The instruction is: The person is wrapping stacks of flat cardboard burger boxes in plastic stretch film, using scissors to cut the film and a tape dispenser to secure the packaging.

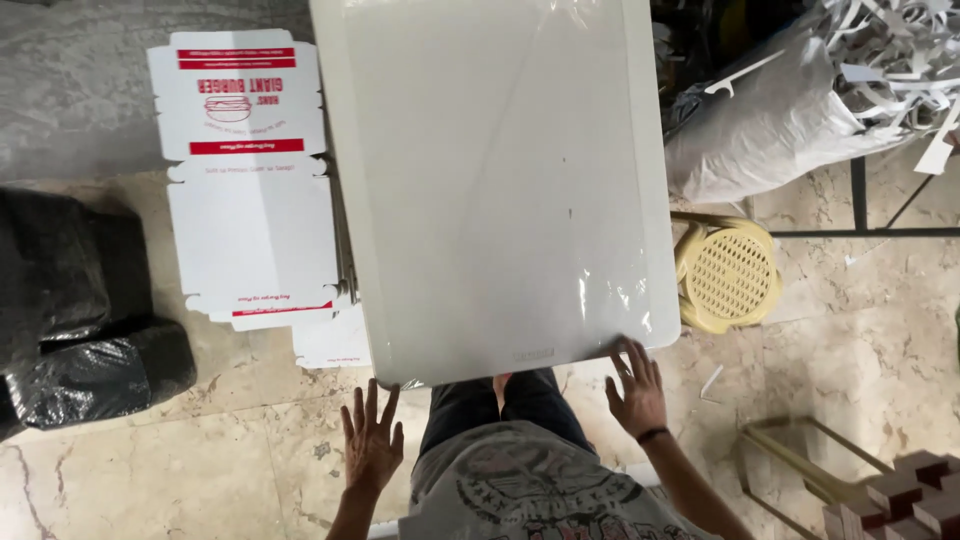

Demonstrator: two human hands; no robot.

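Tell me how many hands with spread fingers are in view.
2. The left hand hovers open over the marble floor, below the white plastic table's near edge. The right hand reaches the table's near right corner, fingertips at its edge.

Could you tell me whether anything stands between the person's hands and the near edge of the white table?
Nothing visible does. The right hand has its fingertips at the near right corner of the white table, and the left hand hovers open just below the near left edge, with only bare marble floor in between.
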